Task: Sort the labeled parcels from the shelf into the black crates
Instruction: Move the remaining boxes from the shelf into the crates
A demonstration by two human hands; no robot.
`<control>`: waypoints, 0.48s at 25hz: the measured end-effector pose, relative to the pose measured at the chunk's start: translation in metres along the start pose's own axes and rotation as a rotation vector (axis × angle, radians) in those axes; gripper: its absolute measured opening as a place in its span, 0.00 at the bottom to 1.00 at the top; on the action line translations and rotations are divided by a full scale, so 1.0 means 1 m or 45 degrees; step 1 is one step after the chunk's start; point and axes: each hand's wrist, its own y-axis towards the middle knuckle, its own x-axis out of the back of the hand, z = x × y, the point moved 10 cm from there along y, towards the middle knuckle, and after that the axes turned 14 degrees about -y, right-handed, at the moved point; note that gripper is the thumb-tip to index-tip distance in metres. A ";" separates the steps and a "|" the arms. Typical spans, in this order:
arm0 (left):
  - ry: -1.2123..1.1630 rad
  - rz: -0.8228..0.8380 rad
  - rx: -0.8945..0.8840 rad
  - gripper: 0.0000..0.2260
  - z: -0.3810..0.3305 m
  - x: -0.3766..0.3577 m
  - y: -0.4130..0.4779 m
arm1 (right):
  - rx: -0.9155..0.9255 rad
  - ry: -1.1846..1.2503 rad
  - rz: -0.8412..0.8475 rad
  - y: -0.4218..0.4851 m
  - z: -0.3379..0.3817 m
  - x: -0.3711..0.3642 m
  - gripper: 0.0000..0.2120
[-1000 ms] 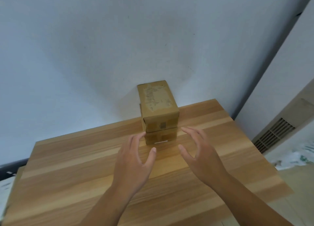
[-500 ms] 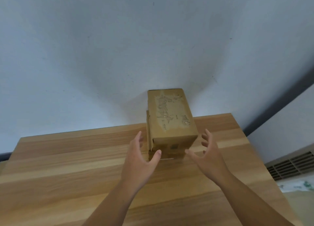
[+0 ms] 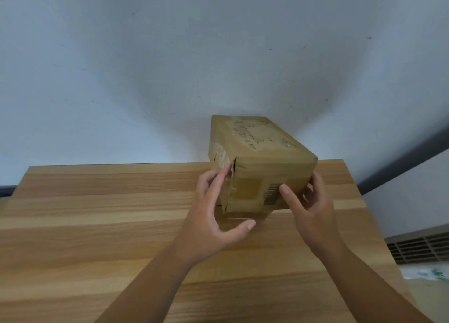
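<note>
My left hand presses straight fingers, thumb free, against the left side of the parcel; my right hand grips its right corner. It sits tilted over the wooden bench, near the wall. With such an uneven hold, I judge it could twist and slip

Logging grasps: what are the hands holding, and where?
The cardboard parcel: the right hand grips its near right corner, thumb on the front; the left hand touches its left side.
</note>
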 end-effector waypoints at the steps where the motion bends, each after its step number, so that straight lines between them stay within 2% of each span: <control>1: 0.071 0.023 -0.046 0.49 -0.006 -0.001 -0.004 | 0.030 0.034 -0.019 -0.004 0.009 0.008 0.34; 4: 0.168 -0.045 -0.114 0.50 -0.023 -0.005 -0.015 | 0.067 0.064 -0.031 -0.011 0.026 0.028 0.32; 8: -0.152 -0.354 -0.137 0.37 -0.058 -0.001 -0.030 | 0.249 -0.027 0.084 -0.032 0.044 0.040 0.35; 12: -0.400 -0.588 -0.036 0.25 -0.080 0.000 -0.051 | 0.476 -0.280 0.195 -0.061 0.057 0.043 0.52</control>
